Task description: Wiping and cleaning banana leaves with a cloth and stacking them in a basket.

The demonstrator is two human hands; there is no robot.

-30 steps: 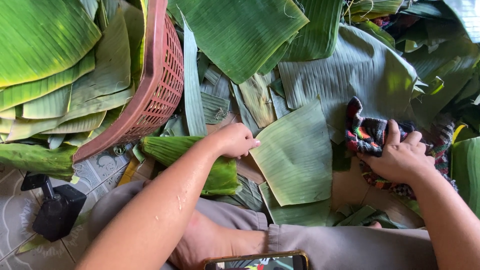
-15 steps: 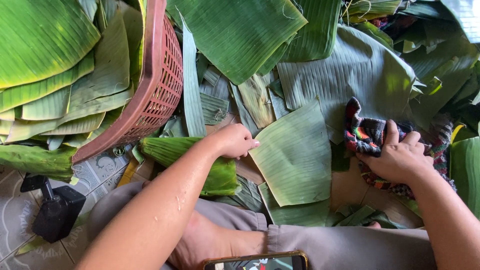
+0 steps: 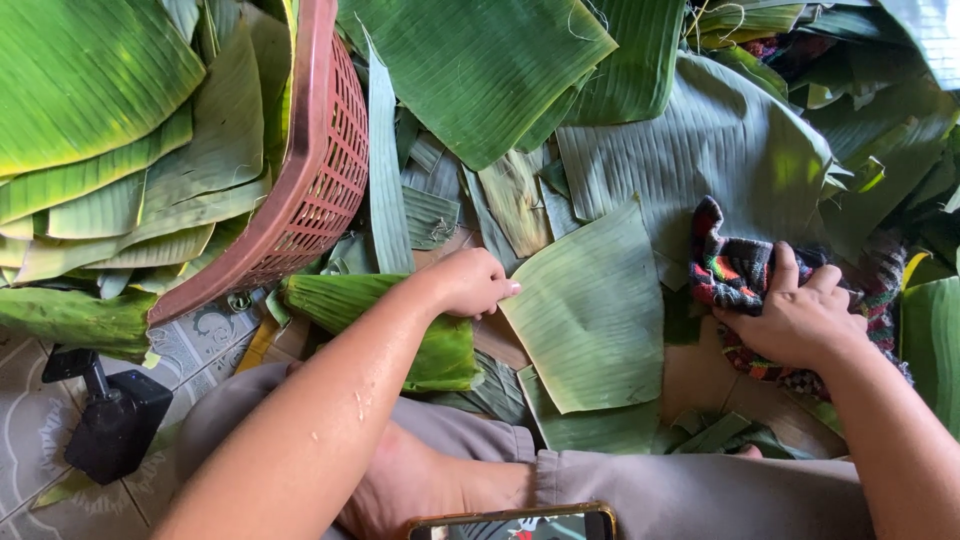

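Note:
My left hand (image 3: pixel 468 283) rests with fingers curled on the left edge of a cut banana leaf piece (image 3: pixel 592 310) lying flat in front of me. A rolled bundle of green leaves (image 3: pixel 390 325) lies under my left forearm. To the right, my right hand (image 3: pixel 795 315) presses down on a multicoloured knitted cloth (image 3: pixel 735 268), gripping it against a wooden surface. Larger banana leaves (image 3: pixel 700 150) spread behind both hands.
A reddish plastic basket (image 3: pixel 310 190) stacked with cut leaves (image 3: pixel 90 110) stands at the left. A black object (image 3: pixel 110 425) sits on the tiled floor at lower left. A phone (image 3: pixel 515 523) lies on my lap. Leaf scraps (image 3: pixel 720 435) litter the wooden board.

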